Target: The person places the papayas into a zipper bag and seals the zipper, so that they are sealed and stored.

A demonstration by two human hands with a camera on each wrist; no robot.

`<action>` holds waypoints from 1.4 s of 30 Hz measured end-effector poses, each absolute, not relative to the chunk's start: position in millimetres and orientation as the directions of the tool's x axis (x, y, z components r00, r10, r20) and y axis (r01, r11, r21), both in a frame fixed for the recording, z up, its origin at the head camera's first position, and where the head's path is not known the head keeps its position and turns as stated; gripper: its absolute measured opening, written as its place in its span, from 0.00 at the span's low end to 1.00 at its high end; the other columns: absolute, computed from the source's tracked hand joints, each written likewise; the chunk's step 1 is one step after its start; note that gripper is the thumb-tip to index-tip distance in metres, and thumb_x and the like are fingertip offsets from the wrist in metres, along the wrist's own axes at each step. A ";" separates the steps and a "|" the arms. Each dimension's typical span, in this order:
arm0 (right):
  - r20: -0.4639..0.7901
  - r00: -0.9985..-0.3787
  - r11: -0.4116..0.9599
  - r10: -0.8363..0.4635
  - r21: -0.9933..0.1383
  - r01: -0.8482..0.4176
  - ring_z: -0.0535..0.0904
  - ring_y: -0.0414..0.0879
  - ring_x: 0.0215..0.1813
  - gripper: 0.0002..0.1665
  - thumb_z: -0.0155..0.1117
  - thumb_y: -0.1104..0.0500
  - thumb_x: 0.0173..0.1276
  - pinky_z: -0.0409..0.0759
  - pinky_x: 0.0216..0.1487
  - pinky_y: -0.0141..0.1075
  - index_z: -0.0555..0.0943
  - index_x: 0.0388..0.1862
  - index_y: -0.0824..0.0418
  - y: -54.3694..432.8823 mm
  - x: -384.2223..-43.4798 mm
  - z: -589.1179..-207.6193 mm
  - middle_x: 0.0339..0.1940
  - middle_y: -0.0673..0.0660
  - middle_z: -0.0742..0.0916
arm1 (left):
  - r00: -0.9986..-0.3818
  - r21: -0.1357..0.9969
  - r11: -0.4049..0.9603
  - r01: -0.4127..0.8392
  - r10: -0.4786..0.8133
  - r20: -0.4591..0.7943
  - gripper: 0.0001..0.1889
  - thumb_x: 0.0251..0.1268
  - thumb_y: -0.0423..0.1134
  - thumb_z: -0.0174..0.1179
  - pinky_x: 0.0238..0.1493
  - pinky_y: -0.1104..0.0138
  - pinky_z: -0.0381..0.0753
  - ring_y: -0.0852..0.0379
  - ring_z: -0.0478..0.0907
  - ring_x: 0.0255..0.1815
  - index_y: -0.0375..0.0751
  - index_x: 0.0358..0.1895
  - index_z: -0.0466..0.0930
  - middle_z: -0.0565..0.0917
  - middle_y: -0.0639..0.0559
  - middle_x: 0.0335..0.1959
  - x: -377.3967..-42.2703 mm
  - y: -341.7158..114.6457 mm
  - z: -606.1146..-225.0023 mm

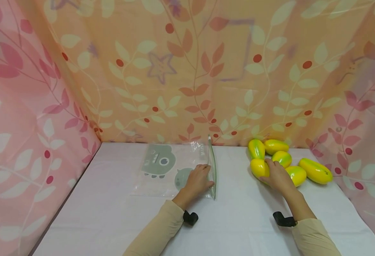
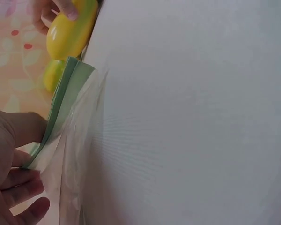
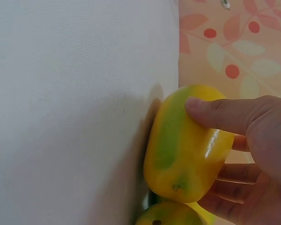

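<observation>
A clear plastic zip bag (image 1: 157, 177) with grey-green cartoon prints lies on the table, its green zip edge (image 1: 215, 177) facing right. My left hand (image 1: 199, 180) pinches the bag by that edge; the left wrist view shows the green strip (image 2: 61, 101) between thumb and fingers. Out to the right, my right hand (image 1: 278, 174) grips a shiny yellow-green papaya (image 1: 258, 168), the nearest left one of a group. In the right wrist view, the thumb lies across the papaya (image 3: 178, 150) and the other fingers go round its far side.
Several more papayas lie close around the right hand: one behind (image 1: 256, 148), one at the back (image 1: 276, 146), and a long one (image 1: 315, 171) farthest right. Flowered cloth (image 1: 187, 71) hangs at the back and both sides of the white-covered table (image 1: 88, 213).
</observation>
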State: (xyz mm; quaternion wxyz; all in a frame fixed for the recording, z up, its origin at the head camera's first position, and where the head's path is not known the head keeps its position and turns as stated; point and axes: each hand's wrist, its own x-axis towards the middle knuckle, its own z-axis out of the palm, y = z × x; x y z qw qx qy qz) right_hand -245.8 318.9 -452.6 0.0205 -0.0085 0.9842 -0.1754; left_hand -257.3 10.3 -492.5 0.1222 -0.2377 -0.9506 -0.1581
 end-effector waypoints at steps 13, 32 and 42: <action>-0.060 -0.998 0.934 -0.011 -0.357 0.011 0.68 0.72 0.61 0.49 0.71 0.52 0.61 0.65 0.62 0.67 0.56 0.72 0.69 318.1 -245.4 -450.2 0.64 0.78 0.67 | -0.887 0.284 0.850 0.444 0.373 0.272 0.40 0.48 0.54 0.74 0.57 0.61 0.79 0.49 0.78 0.58 0.33 0.62 0.74 0.79 0.44 0.57 -256.6 14.0 -487.6; -0.082 -0.997 0.934 -0.001 -0.355 0.028 0.69 0.71 0.59 0.50 0.70 0.51 0.61 0.66 0.62 0.67 0.56 0.73 0.69 318.6 -245.3 -448.4 0.63 0.79 0.69 | -0.896 0.333 0.834 0.441 0.384 0.224 0.44 0.47 0.49 0.76 0.62 0.60 0.76 0.48 0.72 0.67 0.32 0.67 0.67 0.74 0.42 0.66 -253.0 12.7 -484.1; -0.046 -0.999 0.906 -0.022 -0.423 0.000 0.69 0.68 0.59 0.49 0.72 0.50 0.59 0.67 0.63 0.65 0.59 0.71 0.69 316.7 -244.3 -450.2 0.62 0.76 0.72 | -0.888 0.320 0.832 0.454 0.392 0.241 0.41 0.50 0.49 0.74 0.62 0.61 0.76 0.49 0.73 0.64 0.33 0.66 0.70 0.76 0.42 0.63 -254.9 13.4 -486.3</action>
